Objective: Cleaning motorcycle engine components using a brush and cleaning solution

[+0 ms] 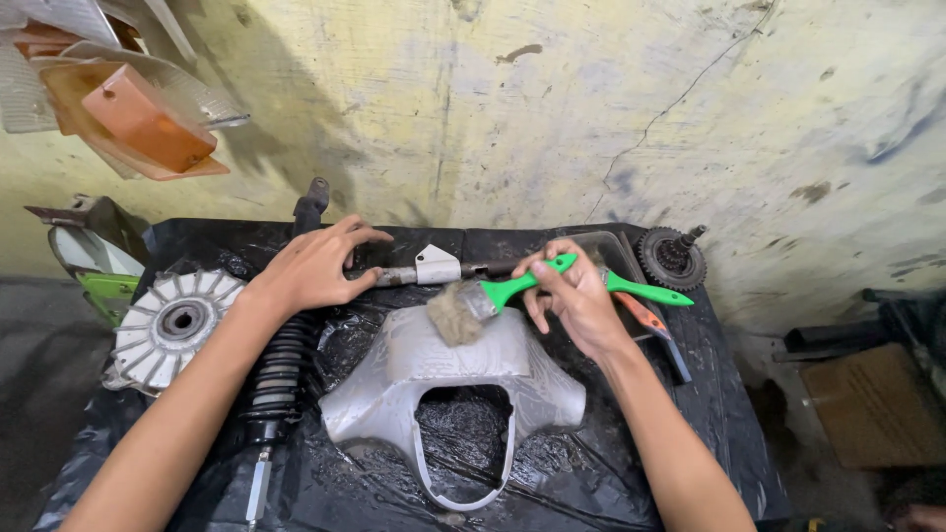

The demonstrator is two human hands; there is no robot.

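My right hand (572, 296) grips a paintbrush with a green handle (552, 276); its worn bristles rest on the top of a grey plastic motorcycle cover (394, 384) that lies on a black plastic sheet (591, 463). My left hand (315, 266) lies flat with fingers spread on a metal rod with a white bracket (434, 268), just above the cover. A black coil shock absorber (281, 365) runs under my left wrist.
A white finned round engine part (172, 325) sits at the left edge. A toothed gear (672, 258) stands at the back right, near a dark tray (616, 258) and an orange-handled tool (645, 317). Orange lamp lenses (133, 118) hang at top left. A stained wall (591, 108) rises behind.
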